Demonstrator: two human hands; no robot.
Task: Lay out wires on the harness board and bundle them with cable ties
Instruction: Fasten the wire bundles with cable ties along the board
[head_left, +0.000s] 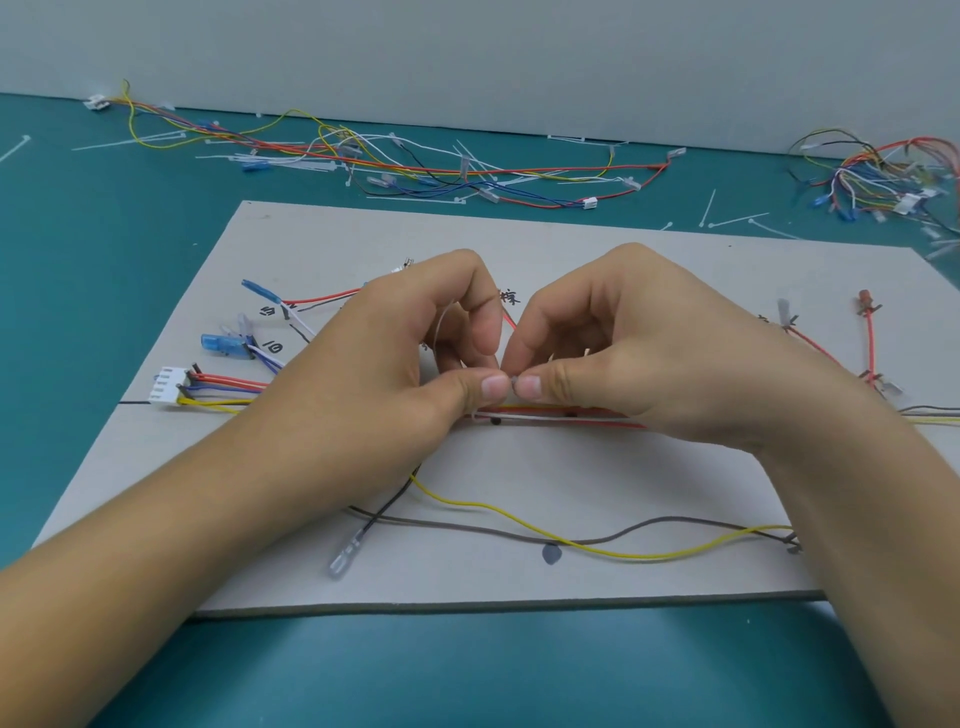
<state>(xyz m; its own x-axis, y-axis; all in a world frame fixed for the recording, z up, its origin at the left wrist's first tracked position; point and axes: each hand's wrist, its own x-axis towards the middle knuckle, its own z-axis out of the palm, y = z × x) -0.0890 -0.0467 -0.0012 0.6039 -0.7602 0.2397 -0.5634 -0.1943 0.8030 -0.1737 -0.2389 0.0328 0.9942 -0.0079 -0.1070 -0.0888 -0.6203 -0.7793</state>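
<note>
A grey harness board (519, 457) lies on the teal mat. A bundle of red, white and yellow wires (545, 415) runs across its middle. My left hand (415, 353) and my right hand (623, 353) meet above the bundle, thumbs and forefingers tip to tip. Between them they pinch a thin clear cable tie (511, 383), whose tail loops up inside my left hand. A white connector (167, 383) ends the wires at the left. A loose yellow wire (519, 512) and a grey wire (467, 529) curve across the near part of the board.
Blue terminals (223, 347) sit at the board's left, a red wire (870, 338) at its right. Behind the board lie a loose harness with spare ties (415, 166) and a tangled wire pile (883, 176) at the far right. A pale wall backs the table.
</note>
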